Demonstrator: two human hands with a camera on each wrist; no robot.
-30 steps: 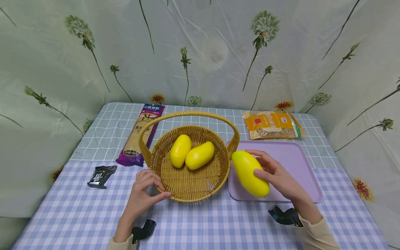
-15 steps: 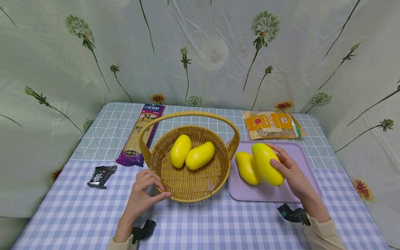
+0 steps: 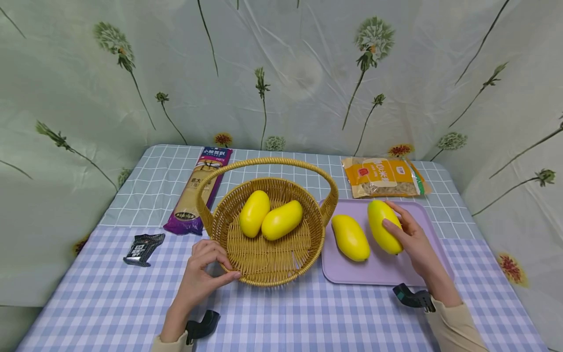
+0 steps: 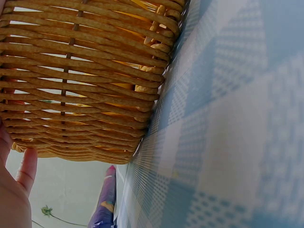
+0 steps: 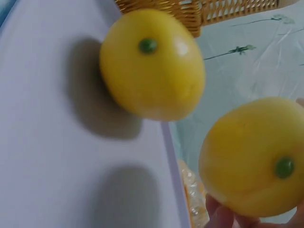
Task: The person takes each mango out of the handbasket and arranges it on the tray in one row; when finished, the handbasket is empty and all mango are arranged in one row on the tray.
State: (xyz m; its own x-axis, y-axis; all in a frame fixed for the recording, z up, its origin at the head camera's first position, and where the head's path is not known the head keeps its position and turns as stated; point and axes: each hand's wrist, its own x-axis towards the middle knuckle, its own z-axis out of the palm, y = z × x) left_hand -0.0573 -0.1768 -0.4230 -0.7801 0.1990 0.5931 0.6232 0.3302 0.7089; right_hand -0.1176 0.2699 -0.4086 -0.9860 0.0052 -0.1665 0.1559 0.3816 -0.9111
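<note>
My right hand point(image 3: 412, 243) grips a yellow mango point(image 3: 383, 227) over the right part of the lilac tray point(image 3: 391, 275). In the right wrist view, this mango point(image 5: 254, 156) hangs above the tray, its shadow falling below it. Another mango point(image 3: 350, 237) lies on the tray's left part, just beside the held one. My left hand point(image 3: 203, 269) pinches the near left rim of the wicker basket point(image 3: 264, 266), thumb on top of the rim. Inside the basket lie two more mangoes, one upright point(image 3: 254, 213) and one slanted point(image 3: 282, 220). The basket's tall handle point(image 3: 272, 160) arches over them.
A purple pasta packet point(image 3: 198, 190) lies behind and left of the basket. At the back right an orange bag point(image 3: 384, 177) sits just past the tray. A small black packet point(image 3: 143, 249) rests on the checked tablecloth point(image 3: 281, 322) at left. A floral curtain point(image 3: 299, 73) hangs behind the table.
My right hand has carried its mango rightward, from beside the basket to over the tray's right part. The mango on the tray has come into sight. My left hand stays on the rim.
</note>
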